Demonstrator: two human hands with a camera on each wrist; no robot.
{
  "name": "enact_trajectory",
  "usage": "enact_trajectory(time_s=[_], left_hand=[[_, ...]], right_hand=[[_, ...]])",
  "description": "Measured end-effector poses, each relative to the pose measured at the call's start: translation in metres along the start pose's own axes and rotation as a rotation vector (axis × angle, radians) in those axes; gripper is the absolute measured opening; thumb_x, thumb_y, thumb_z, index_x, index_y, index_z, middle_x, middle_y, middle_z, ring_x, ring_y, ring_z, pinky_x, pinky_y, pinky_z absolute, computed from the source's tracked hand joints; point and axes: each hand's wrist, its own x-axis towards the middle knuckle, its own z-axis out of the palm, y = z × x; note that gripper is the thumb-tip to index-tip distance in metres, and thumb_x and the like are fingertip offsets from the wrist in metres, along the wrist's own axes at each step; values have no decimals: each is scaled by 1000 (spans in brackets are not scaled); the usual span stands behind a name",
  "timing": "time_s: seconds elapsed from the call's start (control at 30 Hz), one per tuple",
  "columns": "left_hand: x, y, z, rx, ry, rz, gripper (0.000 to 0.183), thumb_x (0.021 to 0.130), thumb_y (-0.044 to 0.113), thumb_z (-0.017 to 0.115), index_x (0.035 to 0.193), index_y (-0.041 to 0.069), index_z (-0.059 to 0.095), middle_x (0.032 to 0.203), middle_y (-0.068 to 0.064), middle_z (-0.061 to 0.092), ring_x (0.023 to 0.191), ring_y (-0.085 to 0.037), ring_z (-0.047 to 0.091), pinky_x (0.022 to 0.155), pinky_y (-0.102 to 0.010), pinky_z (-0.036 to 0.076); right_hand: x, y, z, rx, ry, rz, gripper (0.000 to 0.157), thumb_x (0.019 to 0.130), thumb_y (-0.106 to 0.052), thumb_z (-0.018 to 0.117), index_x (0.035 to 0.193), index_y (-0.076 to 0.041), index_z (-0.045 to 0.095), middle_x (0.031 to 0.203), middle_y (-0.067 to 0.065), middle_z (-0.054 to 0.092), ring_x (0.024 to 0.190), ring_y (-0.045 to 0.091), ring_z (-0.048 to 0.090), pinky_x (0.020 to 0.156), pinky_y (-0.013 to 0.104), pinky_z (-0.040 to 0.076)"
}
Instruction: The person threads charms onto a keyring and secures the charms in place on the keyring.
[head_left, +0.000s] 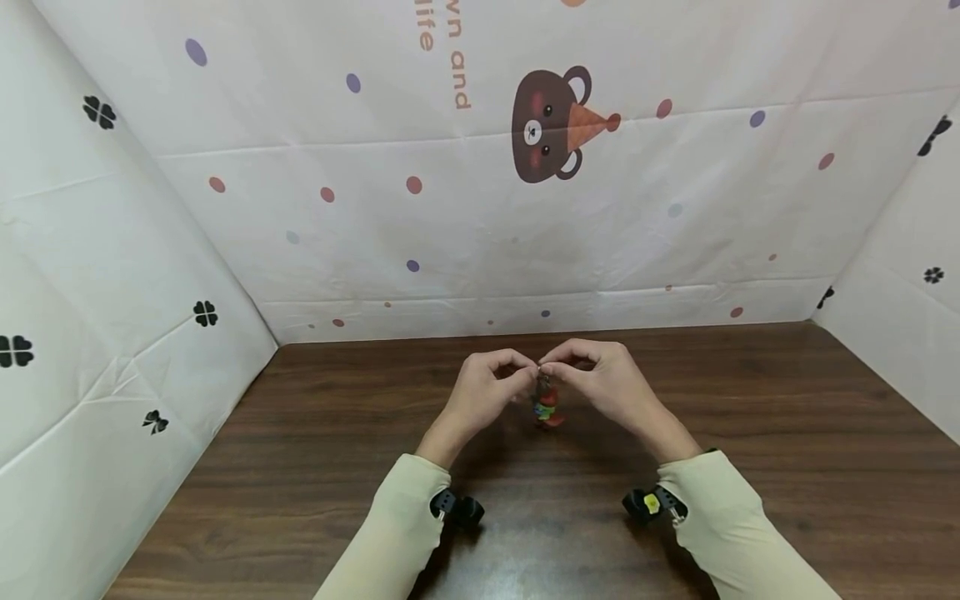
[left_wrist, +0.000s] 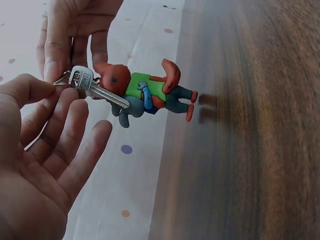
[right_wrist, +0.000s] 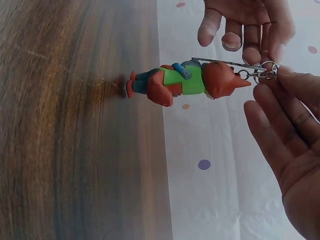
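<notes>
A fox-figure keychain (left_wrist: 150, 90), orange with a green top and a small grey-and-blue figure at its front, hangs from a metal key ring (right_wrist: 270, 70). One silver key (left_wrist: 100, 90) dangles on the same ring beside the fox's head. My left hand (head_left: 480, 390) pinches the ring between thumb and index finger. From the other side my right hand (head_left: 603, 379) pinches it too, the fingertips of both hands nearly meeting. The other fingers of each hand stay loosely spread. The fox's feet point down at the table, close over its surface.
A dark brown wooden table (head_left: 315, 467) spreads under both hands. White printed cloth (head_left: 337, 242) with dots and a bear rises behind, and more cloth stands at the left and right sides. Each wrist wears a strapped camera (head_left: 467, 512).
</notes>
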Motion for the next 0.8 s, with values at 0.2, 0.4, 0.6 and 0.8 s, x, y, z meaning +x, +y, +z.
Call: enact_trajectory(time_s=[0.2,0.4,0.6,0.8], left_hand=[[0,1,-1,-81,-6,-56,14,102,7,66,101,-1,79,93,-19,76,77,-40,72,71,-51,63],[0,-1,1,-101,11,-77,15,99,4,65,97,-2,78,91,-15,76,72,-23,71,67,-42,63],[-2,-1,1,-159,34,-120,14,98,4,66,94,-1,78,84,-10,75,72,-20,70,66,-37,62],[-1,-1,2,-194,45,-138,13,97,4,67,93,-3,78,83,-11,74,71,-19,70,64,-35,62]], right_hand=[[0,1,0,-13,-11,0,7,100,-16,77,103,-13,82,95,-1,78,84,28,73,69,30,57],[0,0,1,3,-28,5,6,99,-16,78,102,-14,83,93,-2,78,83,30,74,69,37,59],[0,-1,3,8,-35,6,4,98,-16,79,100,-16,83,92,-4,78,81,30,73,66,34,58],[-1,-1,2,-12,-31,-1,5,98,-16,79,101,-17,83,92,-6,78,79,29,72,64,32,56]])
